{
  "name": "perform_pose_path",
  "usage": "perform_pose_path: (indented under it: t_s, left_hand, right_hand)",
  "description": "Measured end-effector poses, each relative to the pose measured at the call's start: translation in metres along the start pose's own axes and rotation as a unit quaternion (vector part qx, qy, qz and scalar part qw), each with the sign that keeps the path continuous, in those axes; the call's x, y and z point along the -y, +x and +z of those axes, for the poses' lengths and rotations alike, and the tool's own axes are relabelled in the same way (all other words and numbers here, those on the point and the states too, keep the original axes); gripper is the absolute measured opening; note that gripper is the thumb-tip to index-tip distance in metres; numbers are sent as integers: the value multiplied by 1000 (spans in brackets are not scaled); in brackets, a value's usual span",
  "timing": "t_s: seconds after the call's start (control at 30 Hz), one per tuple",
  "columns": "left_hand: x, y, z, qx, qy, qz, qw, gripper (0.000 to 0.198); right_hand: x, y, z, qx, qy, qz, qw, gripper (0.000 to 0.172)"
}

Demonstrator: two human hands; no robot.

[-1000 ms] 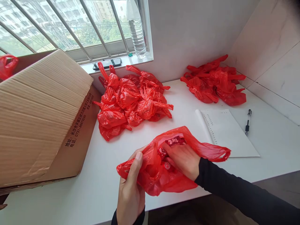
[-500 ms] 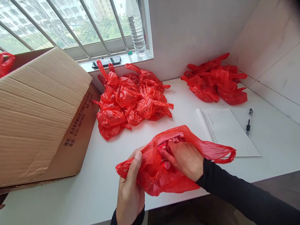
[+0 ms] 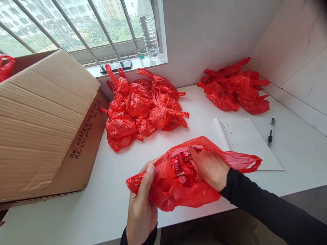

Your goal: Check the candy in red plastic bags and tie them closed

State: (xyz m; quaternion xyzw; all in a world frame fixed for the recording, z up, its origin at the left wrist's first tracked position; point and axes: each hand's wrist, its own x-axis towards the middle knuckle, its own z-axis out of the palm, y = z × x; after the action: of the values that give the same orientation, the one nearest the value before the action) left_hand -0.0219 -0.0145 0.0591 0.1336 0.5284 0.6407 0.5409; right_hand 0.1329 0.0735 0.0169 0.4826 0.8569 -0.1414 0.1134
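A red plastic bag [image 3: 184, 200] is held spread at the table's front, its mouth facing up. My left hand [image 3: 143, 200] grips its left handle and rim, thumb on top. Inside the bag lie several red-wrapped sweets, among them a packet with white lettering [image 3: 175, 164], a dark red packet [image 3: 187, 156] and a piece with a round pink mark [image 3: 182, 179]. My right hand [image 3: 211, 168] reaches into the bag from the right, index finger and thumb apart beside the dark red packet. Its other fingers are hidden. The bag's right handle [image 3: 251, 163] hangs loose beyond my wrist.
Tied red bags [image 3: 143, 105] are heaped near the window, and more red bags [image 3: 235, 86] lie at the back right. A cardboard box [image 3: 46, 129] stands left. A notebook [image 3: 251, 143] and pen [image 3: 271, 132] lie right. A bottle [image 3: 149, 34] and phone [image 3: 116, 66] rest on the sill.
My right hand has shifted right inside the bag, uncovering more of the sweets. The bag's right handle has moved slightly right and up. My left hand keeps its grip.
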Motion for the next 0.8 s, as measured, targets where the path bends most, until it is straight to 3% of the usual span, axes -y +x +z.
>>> perform_pose_path:
  t_s: [0.2,0.37,0.47,0.67,0.8]
  left_hand:
    - [1,0,1,-5,-4,2,1000,23]
    - [0,0,2,-17,-6,-5,1000,25]
    - [1,0,2,-18,-4,-3,1000,26]
    - [4,3,-3,-9,-6,11,1000,25]
    - [6,4,-5,4,3,2,1000,26]
  right_hand:
    - [-3,1,2,-18,-6,16,1000,18]
    - [8,0,-3,-40,9,65,997,40]
    - [11,-4,-7,-31,41,45,998,47]
    - [0,-12,-10,12,-10,4,1000,12]
    - [-6,-8,-3,21,-13,3,1000,18]
